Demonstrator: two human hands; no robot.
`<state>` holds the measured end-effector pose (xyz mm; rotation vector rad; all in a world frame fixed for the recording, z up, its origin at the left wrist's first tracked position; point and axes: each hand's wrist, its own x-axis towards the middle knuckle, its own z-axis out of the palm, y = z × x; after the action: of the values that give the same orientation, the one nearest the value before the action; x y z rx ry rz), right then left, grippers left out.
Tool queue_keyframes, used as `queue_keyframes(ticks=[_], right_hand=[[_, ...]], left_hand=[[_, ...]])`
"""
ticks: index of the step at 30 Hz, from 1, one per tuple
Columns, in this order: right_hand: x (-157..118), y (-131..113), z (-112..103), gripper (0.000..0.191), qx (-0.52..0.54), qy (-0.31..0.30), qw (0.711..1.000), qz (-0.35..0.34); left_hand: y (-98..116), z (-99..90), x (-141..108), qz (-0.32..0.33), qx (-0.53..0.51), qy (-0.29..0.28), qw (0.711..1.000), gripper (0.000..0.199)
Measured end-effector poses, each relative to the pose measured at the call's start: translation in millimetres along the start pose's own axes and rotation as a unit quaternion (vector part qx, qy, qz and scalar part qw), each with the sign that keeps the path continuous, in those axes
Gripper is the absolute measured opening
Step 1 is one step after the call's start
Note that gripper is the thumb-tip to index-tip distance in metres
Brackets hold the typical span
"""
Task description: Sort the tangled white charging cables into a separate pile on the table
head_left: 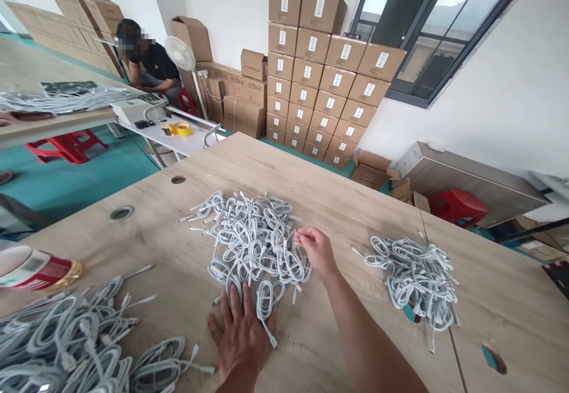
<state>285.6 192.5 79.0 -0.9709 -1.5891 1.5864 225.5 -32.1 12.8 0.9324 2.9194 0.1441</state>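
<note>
A heap of coiled white cables [253, 239] lies in the middle of the wooden table [338, 203]. My left hand [240, 334] lies flat on the table at the heap's near edge, fingers spread and touching a loose coil [265, 298]. My right hand [313, 248] reaches to the heap's right side with fingertips pinched on a cable there. A smaller heap of coiled cables [415, 277] sits to the right. A larger mass of cables [75, 345] fills the near left corner.
A red and white tape roll [33, 267] sits at the left edge. The table has round holes [121, 212]. Stacked cardboard boxes [324, 73] stand at the back wall. A seated person [146, 64] works at another table with yellow tape [181, 128]. Red stool [457, 206] at right.
</note>
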Motion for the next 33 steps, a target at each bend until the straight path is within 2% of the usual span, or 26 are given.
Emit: queue_keyframes(ticks=[3,8,13,15,19,22,25,27,29,31,33], right_hand=[[7,16,-12,0.028,-0.07,0.058,0.995,0.029],[3,32,-9,0.033,-0.196,0.041,0.977,0.073],[1,26,-4,0.014,-0.232,0.032,0.972,0.027],[2,19,-4,0.02,-0.188,0.05,0.981,0.008],[3,-13,6,0.036,0.059,0.055,0.997,0.004],[-1,-64,16,0.041,0.25,0.019,0.968,-0.036],[-12,-126,13,0.039,0.334,-0.016,0.938,-0.091],[-28,-162,-1,0.034,0.324,-0.032,0.938,-0.122],[-54,-183,-26,0.03,0.274,-0.038,0.951,-0.136],[-96,-185,-65,0.029,0.204,-0.021,0.972,-0.118],[-157,-173,-115,0.031,0.131,0.038,0.988,-0.067]], left_hand=[[-1,2.1,1,-0.011,0.008,0.004,1.0,0.081],[1,-7.4,0,0.005,-0.029,-0.003,1.0,0.08],[3,-17.7,-2,0.009,-0.037,0.003,0.999,0.079],[3,-16.0,-2,0.008,-0.033,0.012,0.999,0.079],[1,-5.3,-1,0.003,-0.029,0.021,0.999,0.078],[0,1.3,0,-0.006,-0.017,0.018,1.0,0.08],[0,2.1,1,-0.008,-0.007,0.014,1.0,0.08],[0,0.6,2,-0.004,-0.007,0.007,1.0,0.081],[1,-1.1,4,-0.001,-0.01,0.003,1.0,0.082],[4,-2.8,6,-0.004,-0.015,0.01,1.0,0.083],[7,-5.8,8,-0.004,-0.029,0.021,0.999,0.083]])
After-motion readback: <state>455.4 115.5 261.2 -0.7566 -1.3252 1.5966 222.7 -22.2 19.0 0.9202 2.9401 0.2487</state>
